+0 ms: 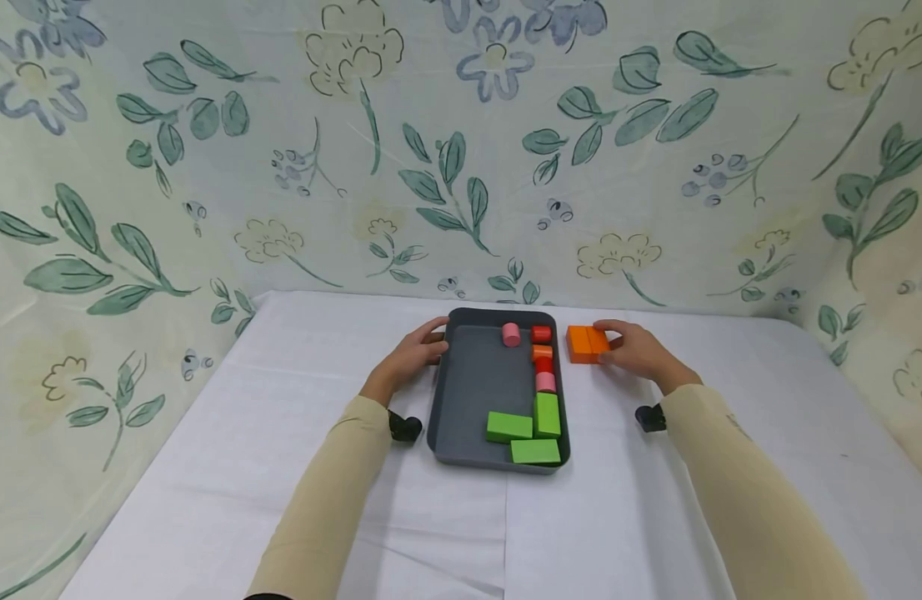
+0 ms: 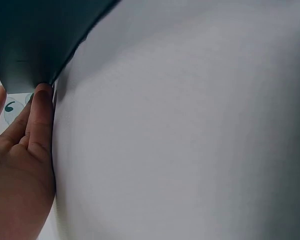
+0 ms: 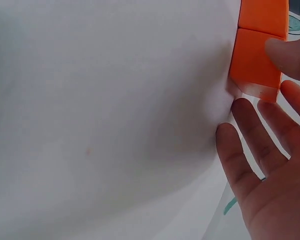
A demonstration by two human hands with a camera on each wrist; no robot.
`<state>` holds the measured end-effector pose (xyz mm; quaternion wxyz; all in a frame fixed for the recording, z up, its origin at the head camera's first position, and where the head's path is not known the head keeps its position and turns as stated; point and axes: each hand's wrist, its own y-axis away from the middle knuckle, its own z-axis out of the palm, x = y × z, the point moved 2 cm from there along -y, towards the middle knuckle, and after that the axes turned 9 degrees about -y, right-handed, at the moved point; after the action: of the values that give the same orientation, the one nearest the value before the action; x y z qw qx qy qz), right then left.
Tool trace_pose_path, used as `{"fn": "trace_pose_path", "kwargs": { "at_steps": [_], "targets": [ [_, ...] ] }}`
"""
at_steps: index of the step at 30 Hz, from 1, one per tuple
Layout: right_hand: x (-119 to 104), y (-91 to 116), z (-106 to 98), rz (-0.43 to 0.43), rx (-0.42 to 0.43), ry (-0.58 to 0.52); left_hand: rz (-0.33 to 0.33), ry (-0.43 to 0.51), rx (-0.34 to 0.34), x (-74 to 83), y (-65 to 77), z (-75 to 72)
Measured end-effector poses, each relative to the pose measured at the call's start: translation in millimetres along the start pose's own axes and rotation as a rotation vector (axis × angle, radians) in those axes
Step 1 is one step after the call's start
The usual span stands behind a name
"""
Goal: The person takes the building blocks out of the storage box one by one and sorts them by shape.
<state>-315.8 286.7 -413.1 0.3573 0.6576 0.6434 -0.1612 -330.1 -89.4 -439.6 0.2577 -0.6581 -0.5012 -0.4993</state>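
A dark grey tray (image 1: 476,383) lies on the white cloth. My left hand (image 1: 414,358) is at its left side, fingertips touching the outer wall. In the left wrist view the fingers of that hand (image 2: 40,120) reach fairly straight up to the dark tray wall (image 2: 35,45). Right of the tray, two orange blocks (image 1: 587,344) lie side by side. My right hand (image 1: 637,350) pinches the right-hand one between thumb and index finger. The right wrist view shows the thumb on that orange block (image 3: 252,57), the other fingers spread beside it.
Inside the tray, three green blocks (image 1: 535,452) lie at the near right. Along its right wall stand red cylinders (image 1: 541,335), an orange piece (image 1: 542,353) and a pink cylinder (image 1: 545,382). Another pink cylinder (image 1: 511,335) is near the far wall. A floral curtain (image 1: 446,150) hangs behind.
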Motion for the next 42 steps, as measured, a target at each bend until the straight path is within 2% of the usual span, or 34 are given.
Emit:
{"fn": "trace_pose_path", "kwargs": {
  "at_steps": [6, 10, 16, 20, 28, 34, 37, 40, 42],
  "targets": [
    [-1, 2, -3, -0.018, 0.029, 0.017, 0.006, 0.003, -0.008, -1.0, -1.3, -0.7],
    [-4, 8, -10, -0.062, 0.118, 0.030, 0.008, -0.005, -0.006, -2.1, -1.9, -1.5],
    [-13, 23, -15, -0.214, 0.337, 0.028, 0.003, -0.022, -0.001, -2.2, -1.8, -3.0],
    [-26, 35, -6, -0.315, 0.390, 0.029, 0.003, -0.025, 0.001, -1.5, -1.9, -2.9],
    [-64, 63, 22, -0.529, 0.280, 0.153, -0.009, -0.039, 0.011, -1.8, -1.9, -1.1],
    [-90, 87, 47, -0.690, 0.141, 0.242, -0.013, -0.023, 0.010, -3.3, -1.7, -1.1],
    [-100, 94, 62, -0.688, 0.002, 0.286, -0.007, -0.011, 0.004, -2.3, -1.8, -0.8],
    [-106, 97, 76, -0.640, -0.138, 0.337, -0.004, -0.005, 0.010, -1.3, -1.5, -0.1],
    [-106, 98, 84, -0.608, -0.198, 0.376, -0.013, -0.010, 0.016, -0.7, -1.7, 1.2]
  ]
}}
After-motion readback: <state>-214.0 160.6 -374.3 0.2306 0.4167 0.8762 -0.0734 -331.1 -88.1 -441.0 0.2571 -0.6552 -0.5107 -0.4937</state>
